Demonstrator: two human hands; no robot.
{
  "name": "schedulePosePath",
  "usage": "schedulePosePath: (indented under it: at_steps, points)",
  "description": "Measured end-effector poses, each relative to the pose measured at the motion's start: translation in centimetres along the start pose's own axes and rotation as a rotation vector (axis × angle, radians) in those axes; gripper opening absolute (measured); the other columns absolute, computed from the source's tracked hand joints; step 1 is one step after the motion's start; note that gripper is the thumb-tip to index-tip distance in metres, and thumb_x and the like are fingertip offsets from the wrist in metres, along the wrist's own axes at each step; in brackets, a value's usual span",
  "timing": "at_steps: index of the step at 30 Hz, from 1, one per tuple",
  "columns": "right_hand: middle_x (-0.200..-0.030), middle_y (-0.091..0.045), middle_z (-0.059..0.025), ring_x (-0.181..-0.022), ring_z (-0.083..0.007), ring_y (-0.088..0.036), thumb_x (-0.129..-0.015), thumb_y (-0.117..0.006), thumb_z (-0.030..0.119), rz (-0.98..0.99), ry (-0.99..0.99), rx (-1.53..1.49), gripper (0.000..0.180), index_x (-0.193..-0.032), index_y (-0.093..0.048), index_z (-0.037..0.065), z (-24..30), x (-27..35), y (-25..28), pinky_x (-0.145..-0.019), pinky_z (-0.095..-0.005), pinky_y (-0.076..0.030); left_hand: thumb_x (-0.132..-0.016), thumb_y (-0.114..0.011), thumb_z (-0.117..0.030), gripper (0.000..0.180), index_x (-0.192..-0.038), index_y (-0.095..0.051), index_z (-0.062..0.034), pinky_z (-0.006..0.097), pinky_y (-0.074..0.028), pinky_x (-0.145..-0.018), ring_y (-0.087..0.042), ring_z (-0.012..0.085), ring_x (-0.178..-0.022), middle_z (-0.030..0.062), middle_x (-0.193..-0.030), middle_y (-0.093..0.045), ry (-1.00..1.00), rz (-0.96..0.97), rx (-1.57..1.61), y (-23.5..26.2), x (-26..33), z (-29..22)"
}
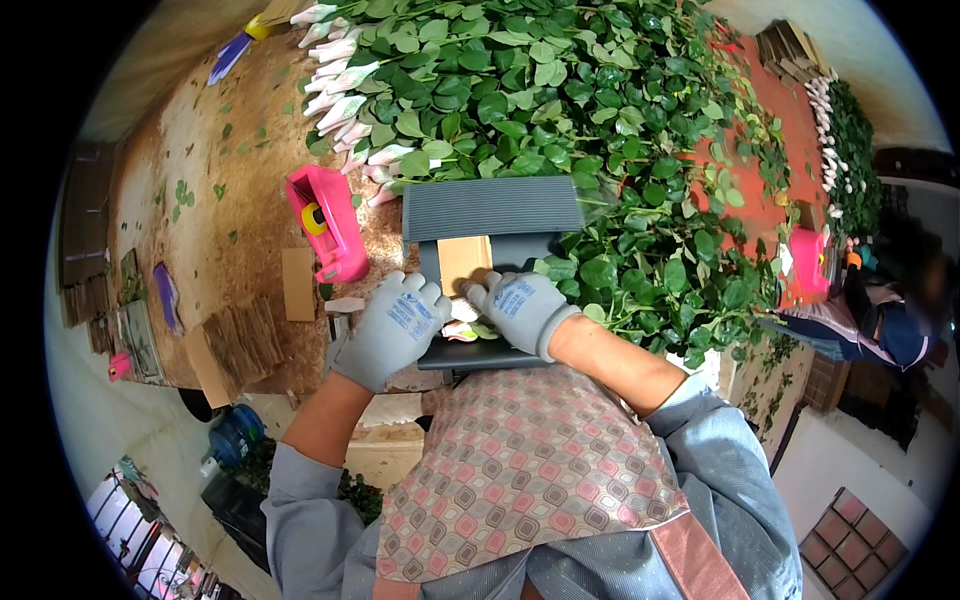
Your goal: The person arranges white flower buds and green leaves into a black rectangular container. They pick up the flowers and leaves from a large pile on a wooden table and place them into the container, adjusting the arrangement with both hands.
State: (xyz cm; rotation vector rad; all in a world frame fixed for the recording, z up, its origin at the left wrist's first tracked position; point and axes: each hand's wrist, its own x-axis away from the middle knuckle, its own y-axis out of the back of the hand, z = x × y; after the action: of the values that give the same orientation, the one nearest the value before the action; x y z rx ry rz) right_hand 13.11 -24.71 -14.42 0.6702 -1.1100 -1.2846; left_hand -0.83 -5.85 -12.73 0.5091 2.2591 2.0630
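i watch the gloved hands work at a brown, stained tabletop strewn with loose leaves. on it, before the patterned apron, stands a dark grey plastic stand with a ribbed upper panel. a flat tan cardboard piece lies against the stand, just above a few pale pink-and-green flower heads between the hands. the grey-gloved left hand curls its fingers beside those flowers; the grey-gloved right hand has its fingertips at the cardboard's lower edge. i cannot tell whether either grips anything.

left of the stand i see a bright pink tape dispenser and, nearer the edge, stacked brown cardboard. long leafy green stems heap across the far side, pale heads leftward. a red surface runs along the right, where another person stands. below left, a blue plastic bottle sits near a pale wall.
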Motion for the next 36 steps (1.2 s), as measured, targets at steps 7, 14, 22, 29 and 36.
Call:
schedulePosePath:
  at_steps: [7, 14, 22, 29, 36]
  points:
    - [-0.110, -0.069, -0.0152, -0.094, -0.0306, -0.072, -0.095, -0.056, 0.010, 0.090, -0.060, 0.001, 0.046, -0.141, -0.051, 0.007, 0.2, -0.2, 0.2, -0.072, -0.0415, -0.059, -0.083, -0.064, -0.020, 0.006, -0.086, -0.059, -0.0162, 0.037, -0.041, -0.078, -0.054, 0.0196, -0.088, 0.0013, -0.084, -0.053, -0.083, 0.006, -0.103, 1.0, 0.3, 0.3]
    - [-0.108, -0.070, -0.0150, -0.093, -0.0315, -0.071, -0.095, -0.055, 0.009, 0.033, -0.032, -0.015, 0.046, -0.140, -0.049, 0.007, -0.1, -0.5, -0.9, -0.073, -0.0416, -0.059, -0.081, -0.064, -0.022, 0.009, -0.087, -0.061, -0.0154, 0.038, -0.041, -0.080, -0.055, 0.0220, -0.086, 0.0032, -0.083, -0.056, -0.057, -0.061, -0.047, 1.6, 2.0, 1.8]
    - [-0.096, -0.071, -0.0156, -0.086, -0.0306, -0.072, -0.097, -0.054, 0.015, 0.060, 0.080, 0.074, 0.026, -0.121, -0.060, 0.008, 0.1, -0.6, -0.9, -0.065, -0.0410, -0.057, -0.085, -0.073, -0.034, 0.036, -0.111, -0.069, -0.0085, 0.046, -0.050, -0.085, -0.064, 0.0320, -0.098, 0.0129, -0.099, -0.067, 0.257, -0.146, 0.378, 3.8, 6.3, 1.3]
    - [-0.097, -0.072, -0.0154, -0.088, -0.0307, -0.073, -0.098, -0.053, 0.016, 0.065, 0.058, 0.081, 0.020, -0.113, -0.065, 0.010, 1.1, -0.9, -0.1, -0.068, -0.0420, -0.058, -0.089, -0.068, -0.026, 0.050, -0.134, -0.062, -0.0084, 0.043, -0.044, -0.091, -0.056, 0.0288, -0.108, 0.0093, -0.133, -0.061, 0.229, -0.091, 0.379, -0.1, 3.3, -7.9]
    - [-0.098, -0.070, -0.0150, -0.089, -0.0338, -0.071, -0.102, -0.050, 0.020, 0.076, 0.082, -0.015, 0.022, -0.113, -0.066, 0.010, -0.1, -1.0, -0.2, -0.074, -0.0452, -0.056, -0.087, -0.059, -0.018, 0.043, -0.128, -0.065, -0.0088, 0.041, -0.043, -0.084, -0.056, 0.0245, -0.103, 0.0061, -0.133, -0.063, 0.246, -0.213, 0.244, -0.1, 2.3, -8.1]
